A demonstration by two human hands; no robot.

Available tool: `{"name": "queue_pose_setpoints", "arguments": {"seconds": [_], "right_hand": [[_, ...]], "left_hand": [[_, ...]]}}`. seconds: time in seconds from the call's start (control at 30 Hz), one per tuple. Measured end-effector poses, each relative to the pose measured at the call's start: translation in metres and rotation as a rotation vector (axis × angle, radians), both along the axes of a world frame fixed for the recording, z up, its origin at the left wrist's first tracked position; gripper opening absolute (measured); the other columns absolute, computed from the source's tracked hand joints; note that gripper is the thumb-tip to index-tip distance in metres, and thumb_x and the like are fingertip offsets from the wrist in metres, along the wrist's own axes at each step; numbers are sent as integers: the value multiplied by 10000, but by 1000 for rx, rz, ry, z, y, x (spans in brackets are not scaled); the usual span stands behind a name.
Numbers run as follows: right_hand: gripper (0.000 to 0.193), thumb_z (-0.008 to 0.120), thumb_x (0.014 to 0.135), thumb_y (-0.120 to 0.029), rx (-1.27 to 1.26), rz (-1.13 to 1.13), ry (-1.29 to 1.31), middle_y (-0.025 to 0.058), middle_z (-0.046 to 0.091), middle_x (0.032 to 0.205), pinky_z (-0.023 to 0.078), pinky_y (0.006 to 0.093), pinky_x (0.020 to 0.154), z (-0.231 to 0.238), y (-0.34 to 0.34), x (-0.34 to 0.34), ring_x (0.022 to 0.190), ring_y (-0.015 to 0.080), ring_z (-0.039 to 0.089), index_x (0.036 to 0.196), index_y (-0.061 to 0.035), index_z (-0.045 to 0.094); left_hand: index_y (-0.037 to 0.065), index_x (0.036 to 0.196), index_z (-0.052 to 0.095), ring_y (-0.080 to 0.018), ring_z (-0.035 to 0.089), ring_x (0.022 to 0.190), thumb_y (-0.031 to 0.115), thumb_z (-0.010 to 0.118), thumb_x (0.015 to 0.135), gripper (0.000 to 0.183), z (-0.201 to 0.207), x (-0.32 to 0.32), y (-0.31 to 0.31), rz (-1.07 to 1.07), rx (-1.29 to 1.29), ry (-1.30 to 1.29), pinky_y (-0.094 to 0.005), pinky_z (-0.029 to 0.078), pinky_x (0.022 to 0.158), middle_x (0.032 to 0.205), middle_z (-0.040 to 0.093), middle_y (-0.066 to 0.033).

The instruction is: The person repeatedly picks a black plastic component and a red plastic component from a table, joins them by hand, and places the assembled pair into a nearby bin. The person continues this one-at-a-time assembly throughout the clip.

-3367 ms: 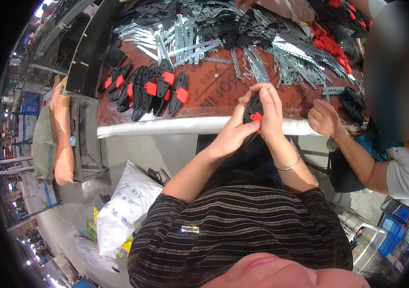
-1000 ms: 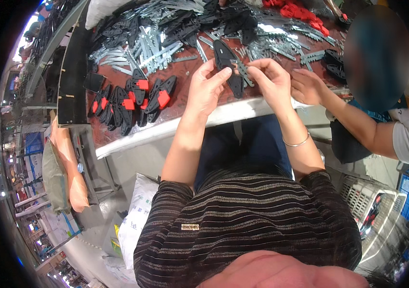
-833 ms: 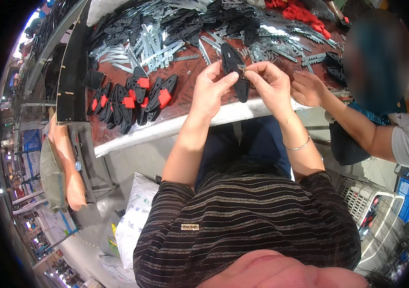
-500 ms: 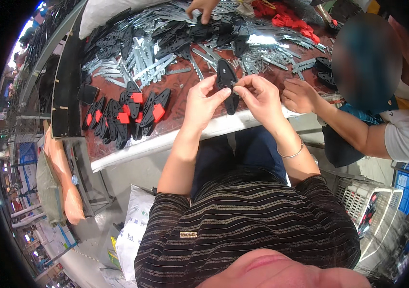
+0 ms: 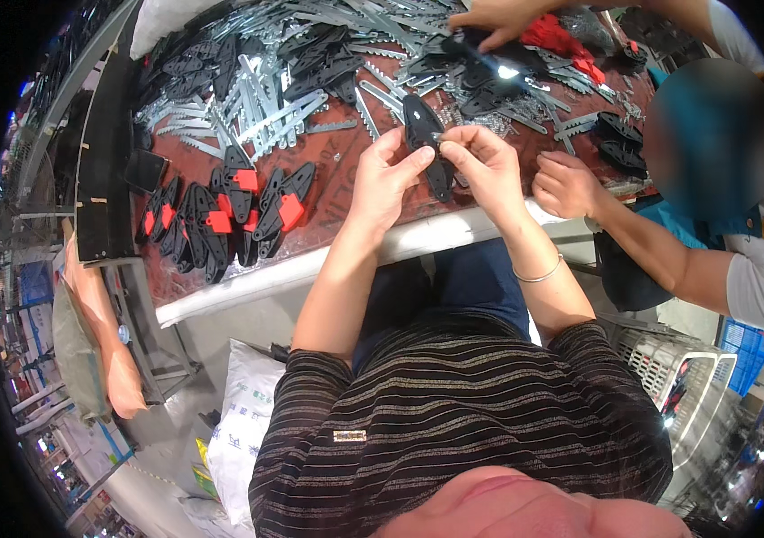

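Observation:
My left hand (image 5: 385, 182) is closed on a black, pointed-oval plastic holder (image 5: 418, 118), thumb on its face, held upright above the table's near edge. My right hand (image 5: 489, 172) pinches at the holder's right side, about mid-length. A tiny shiny bit shows at those fingertips, too small to name. Left of my hands lies a group of similar black holders (image 5: 207, 231), several with red square tabs (image 5: 290, 212). Beyond the hands is a heap of silver toothed metal strips (image 5: 265, 112), with more black holders (image 5: 323, 63) among them.
A co-worker sits at the right, one closed hand (image 5: 566, 184) by the table edge. Another hand (image 5: 500, 16) reaches over the pile from the upper right. Red parts (image 5: 570, 45) lie at the back right. A black phone-like slab (image 5: 145, 170) lies at the left, near a dark upright panel (image 5: 106, 170).
The co-worker's reaching hand has moved right across the pile, with dark parts beneath it. My hands keep the holder, its lower end now swung slightly right. The whole view has shifted a little.

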State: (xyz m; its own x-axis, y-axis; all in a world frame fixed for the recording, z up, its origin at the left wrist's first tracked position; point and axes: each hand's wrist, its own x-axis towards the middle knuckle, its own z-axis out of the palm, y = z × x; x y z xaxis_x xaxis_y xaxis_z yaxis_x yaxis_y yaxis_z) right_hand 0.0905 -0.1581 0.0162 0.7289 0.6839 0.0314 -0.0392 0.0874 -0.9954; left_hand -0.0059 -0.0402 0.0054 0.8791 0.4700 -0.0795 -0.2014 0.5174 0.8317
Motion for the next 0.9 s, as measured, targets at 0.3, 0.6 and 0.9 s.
{"name": "queue_pose_setpoints", "arguments": {"seconds": [0.3, 0.6, 0.9], "right_hand": [[73, 661, 832, -61, -63, 47, -71, -13, 616, 776, 450, 189, 619, 1, 7, 1, 707, 40, 551, 878, -12, 634], [148, 642, 817, -145, -335, -179, -809, 104, 644, 839, 494, 292, 675, 39, -3, 114, 749, 190, 629, 910, -30, 642], [339, 576, 821, -331, -1067, -434, -985, 139, 641, 1063, 474, 431, 859, 12, 54, 253, 1021, 325, 595, 1093, -135, 627]], "left_hand": [[-6, 1098, 544, -67, 564, 777, 66, 631, 853, 270, 4, -1, -2, 113, -63, -14, -202, 456, 673, 936, 614, -22], [36, 1006, 564, -99, 565, 788, 79, 642, 857, 174, -7, -6, 12, 167, -195, -1, -251, 488, 708, 884, 595, -18], [33, 1018, 553, -120, 559, 800, 85, 633, 859, 185, -9, -2, 15, 226, -213, 17, -263, 460, 741, 873, 596, -28]]}}
